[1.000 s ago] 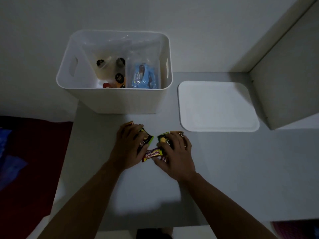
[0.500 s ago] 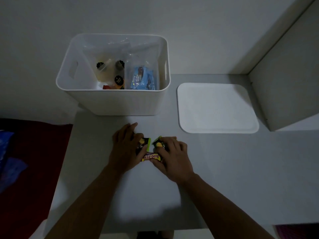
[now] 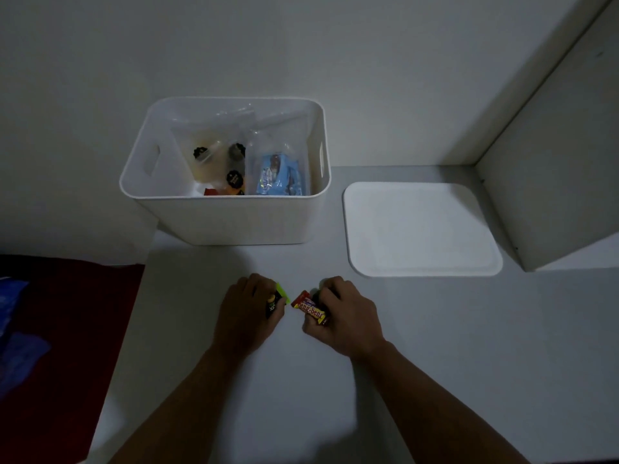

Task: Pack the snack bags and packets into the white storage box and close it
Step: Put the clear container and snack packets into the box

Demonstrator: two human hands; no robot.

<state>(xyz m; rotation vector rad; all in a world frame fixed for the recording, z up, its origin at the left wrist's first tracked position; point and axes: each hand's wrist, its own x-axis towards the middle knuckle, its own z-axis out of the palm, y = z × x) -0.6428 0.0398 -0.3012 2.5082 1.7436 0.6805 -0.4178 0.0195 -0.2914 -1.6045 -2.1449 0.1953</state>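
1. The left hand (image 3: 246, 313) rested low on the table (image 3: 435, 346), its fingers curled round a black packet with a lime-green edge (image 3: 276, 298). Only the packet's right end showed past the knuckles, so whether more lay under that palm could not be told.
2. Just right of it, with a small gap between the two, the right hand (image 3: 345, 316) was curled round a red and yellow bar (image 3: 310, 308). The bar's long axis ran diagonally, from far left to near right, with its far-left end poking out toward the other hand. Something dark sat under the fingers beside it, too dim to name.
3. The white storage box (image 3: 227, 222) stood open on the far side of the table, directly beyond the left hand and slightly left of the right one. Clear snack bags (image 3: 217, 155) and a blue packet (image 3: 279, 177) already lay inside.
4. The relation that mattered for the coming move was that the box opening lay straight ahead and above both hands. The left hand seemed the nearer, though each would have to lift over the near rim before dropping its load.
5. The lid (image 3: 422, 229) lay flat on the table to the right of the box, well apart from it and nearer the right hand, which looked better placed to fetch it.
6. Closing was not yet due, since packets were not yet in.
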